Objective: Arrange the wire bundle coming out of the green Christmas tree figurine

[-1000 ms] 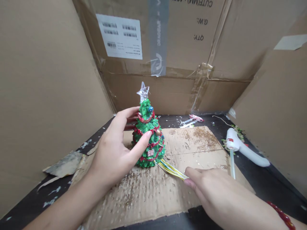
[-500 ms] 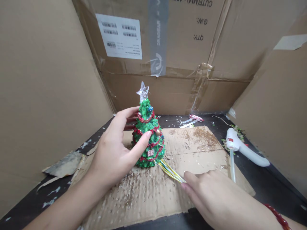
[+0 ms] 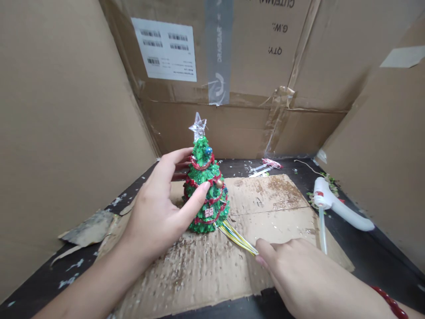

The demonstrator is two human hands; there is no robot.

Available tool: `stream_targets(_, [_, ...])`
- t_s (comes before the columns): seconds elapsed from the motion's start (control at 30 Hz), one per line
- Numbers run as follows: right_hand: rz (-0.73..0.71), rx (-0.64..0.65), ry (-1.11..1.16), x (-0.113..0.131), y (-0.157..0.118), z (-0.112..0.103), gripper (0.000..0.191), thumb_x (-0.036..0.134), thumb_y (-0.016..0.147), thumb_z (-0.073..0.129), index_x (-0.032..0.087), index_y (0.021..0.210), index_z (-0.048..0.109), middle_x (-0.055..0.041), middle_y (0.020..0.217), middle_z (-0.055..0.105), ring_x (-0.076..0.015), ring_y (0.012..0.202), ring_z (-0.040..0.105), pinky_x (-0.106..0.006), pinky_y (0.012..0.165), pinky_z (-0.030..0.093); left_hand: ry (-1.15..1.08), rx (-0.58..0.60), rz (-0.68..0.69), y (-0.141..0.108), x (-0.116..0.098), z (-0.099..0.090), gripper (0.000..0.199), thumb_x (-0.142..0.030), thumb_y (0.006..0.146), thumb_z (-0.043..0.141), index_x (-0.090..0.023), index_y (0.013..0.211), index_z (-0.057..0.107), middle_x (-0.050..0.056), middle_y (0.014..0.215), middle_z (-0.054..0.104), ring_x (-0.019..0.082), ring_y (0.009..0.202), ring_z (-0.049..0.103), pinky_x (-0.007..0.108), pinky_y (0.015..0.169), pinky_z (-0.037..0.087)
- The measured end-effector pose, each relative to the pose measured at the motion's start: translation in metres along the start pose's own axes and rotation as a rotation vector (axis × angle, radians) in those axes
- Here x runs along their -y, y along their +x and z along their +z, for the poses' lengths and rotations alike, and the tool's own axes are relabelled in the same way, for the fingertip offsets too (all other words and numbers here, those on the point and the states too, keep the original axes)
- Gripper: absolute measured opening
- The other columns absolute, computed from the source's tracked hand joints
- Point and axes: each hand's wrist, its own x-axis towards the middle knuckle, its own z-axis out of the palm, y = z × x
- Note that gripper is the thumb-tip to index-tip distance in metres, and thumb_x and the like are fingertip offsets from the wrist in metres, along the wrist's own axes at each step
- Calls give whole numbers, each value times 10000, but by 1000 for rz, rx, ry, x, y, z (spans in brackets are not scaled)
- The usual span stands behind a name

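Observation:
A small green Christmas tree figurine [image 3: 202, 173] stands upright on a flat cardboard sheet [image 3: 265, 199]. It carries red garlands, small baubles, a pink gift shape and a clear star [image 3: 198, 126] on top. My left hand [image 3: 166, 195] is wrapped round its left side, thumb across the front and fingers partly hidden behind. From the tree's lower right comes a bundle of thin yellow, white and green wires [image 3: 237, 238]. The far end of the bundle is pinched in my right hand [image 3: 288, 266], which hides where the wires finish.
A white hot glue gun [image 3: 341, 206] with a glue stick lies at the right, near some greenery. Behind the sheet are a red-and-white string bundle [image 3: 271, 163] and white strips. A torn cardboard scrap [image 3: 88, 228] lies left. Tall cardboard walls [image 3: 245, 128] enclose the dark table.
My right hand has shifted very slightly to the right along with the wires. The tree and my left hand stay in place.

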Motion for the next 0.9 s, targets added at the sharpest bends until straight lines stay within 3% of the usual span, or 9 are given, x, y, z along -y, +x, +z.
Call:
stream_targets(0.23, [-40, -4, -32, -1, -2, 2, 186, 75, 835, 355, 193, 749, 470, -10, 514, 529, -159, 417, 114, -301, 413, 89, -4, 2, -13, 0, 1, 1, 517, -467, 771, 611, -392, 1254, 441, -27, 1216, 565, 204, 1031, 595, 473, 999, 530])
stream_targets(0.57, [-47, -6, -74, 1, -1, -1, 193, 70, 851, 359, 209, 755, 452, -3, 527, 554, -179, 360, 323, -311, 406, 117, 0, 5, -26, -1, 3, 1, 520, -488, 782, 593, -407, 1268, 426, -25, 1200, 563, 209, 1065, 586, 456, 958, 559])
stream_targets(0.9, [-47, -9, -35, 0, -1, 1, 193, 114, 887, 346, 208, 757, 451, 9, 515, 517, -164, 387, 176, -306, 408, 109, 0, -1, -19, -1, 3, 1, 497, -469, 790, 592, -426, 1257, 426, -39, 1213, 563, 189, 1056, 593, 446, 976, 552])
